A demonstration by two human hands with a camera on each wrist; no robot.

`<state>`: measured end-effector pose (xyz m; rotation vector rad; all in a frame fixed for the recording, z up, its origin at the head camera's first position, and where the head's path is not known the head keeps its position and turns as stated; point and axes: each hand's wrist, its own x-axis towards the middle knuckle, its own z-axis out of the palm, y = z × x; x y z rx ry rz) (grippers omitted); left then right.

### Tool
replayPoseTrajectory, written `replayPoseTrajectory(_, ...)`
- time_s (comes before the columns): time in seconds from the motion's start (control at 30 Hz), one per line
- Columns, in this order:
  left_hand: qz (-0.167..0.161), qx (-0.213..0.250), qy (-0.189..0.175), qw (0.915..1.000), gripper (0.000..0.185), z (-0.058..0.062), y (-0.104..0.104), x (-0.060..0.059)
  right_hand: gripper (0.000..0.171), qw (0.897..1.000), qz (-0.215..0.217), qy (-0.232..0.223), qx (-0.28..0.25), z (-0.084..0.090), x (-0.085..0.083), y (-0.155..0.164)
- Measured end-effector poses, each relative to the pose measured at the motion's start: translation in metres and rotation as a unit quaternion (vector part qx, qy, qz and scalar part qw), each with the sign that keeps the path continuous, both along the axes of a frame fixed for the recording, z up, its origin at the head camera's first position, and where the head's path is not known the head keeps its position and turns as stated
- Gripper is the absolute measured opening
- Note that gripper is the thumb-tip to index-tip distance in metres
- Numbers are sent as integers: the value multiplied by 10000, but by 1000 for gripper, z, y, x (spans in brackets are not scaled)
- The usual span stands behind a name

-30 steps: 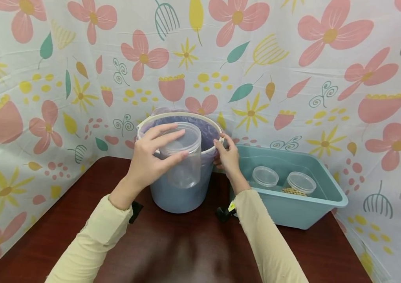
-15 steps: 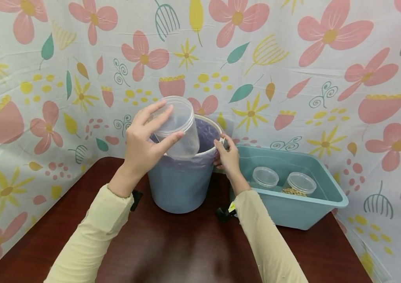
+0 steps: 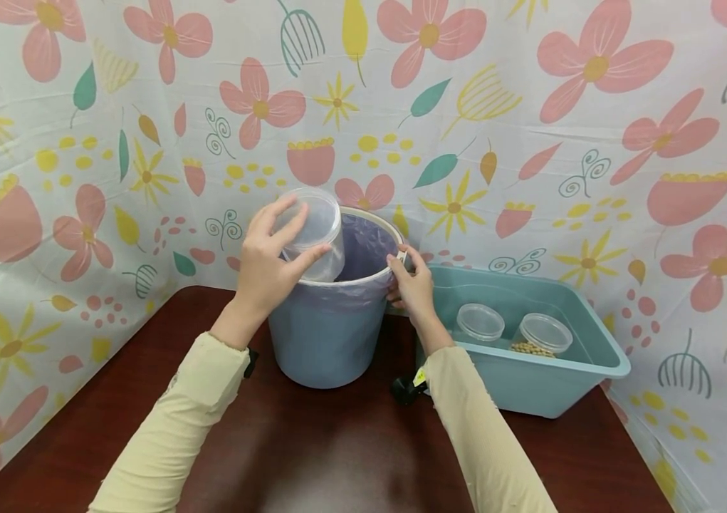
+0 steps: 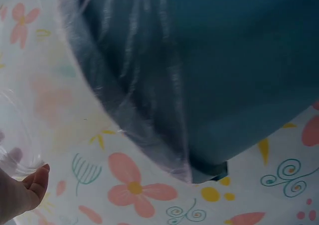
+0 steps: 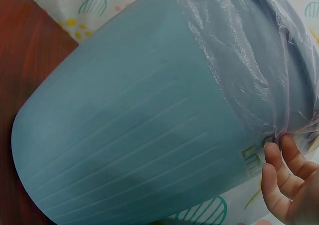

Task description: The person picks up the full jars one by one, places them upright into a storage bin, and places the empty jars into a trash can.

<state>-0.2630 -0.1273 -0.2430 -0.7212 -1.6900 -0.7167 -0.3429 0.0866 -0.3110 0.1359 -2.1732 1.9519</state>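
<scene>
My left hand [image 3: 265, 260] holds a clear plastic jar [image 3: 323, 239], thumb on the near side and fingers around the far side. The jar is tilted over the left part of the mouth of a blue trash bin [image 3: 327, 342]. Its base appears at the near rim; whether they touch I cannot tell. In the left wrist view, the hand [image 4: 25, 197] and jar [image 4: 22, 135] are partly cut off. My right hand [image 3: 414, 288] grips the bin's pale rim on the right. A translucent purple liner bag [image 5: 239, 50] folds over that rim, beside the right fingers in the right wrist view.
To the right stands a blue-green rectangular tub [image 3: 549, 385]. Inside are a clear lidded container [image 3: 480, 322] and another clear container [image 3: 547, 332] with tan pellets or beans by it. A floral cloth [image 3: 498, 157] hangs behind the dark red-brown table [image 3: 337, 456].
The jar has risen from in front of the bin, tilted, then shifted slightly left and down over its mouth with my left hand. My right hand stays on the rim.
</scene>
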Motion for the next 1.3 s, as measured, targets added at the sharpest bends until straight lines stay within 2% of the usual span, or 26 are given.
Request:
replayPoseTrajectory(0.2,165,-22,-325,9993,54,-5,1,-2,47,10000,2,-21,-31,1,0,0)
replayPoseTrajectory(0.4,134,209,-274,9993,55,-6,4,-6,46,10000,-28,-14,-49,1,0,0)
replayPoseTrajectory(0.63,327,260,-71,9991,56,-8,8,-16,46,10000,-14,-7,-38,0,1,0)
replayPoseTrajectory(0.8,276,303,-217,9989,60,-11,8,-26,46,10000,1,20,-33,0,1,0)
replayPoseTrajectory(0.93,207,262,-487,9983,60,-13,9,-32,47,10000,-3,24,-22,0,2,0)
replayPoseTrajectory(1.07,167,207,-1102,9936,52,-15,11,-33,47,10000,-6,59,-2,0,2,0)
replayPoseTrajectory(1.17,290,152,-1516,9879,45,-20,11,-34,47,9999,8,102,-3,0,2,-1)
replayPoseTrajectory(1.3,430,38,-1773,9832,39,-24,10,-36,47,9999,21,129,-16,1,2,-2)
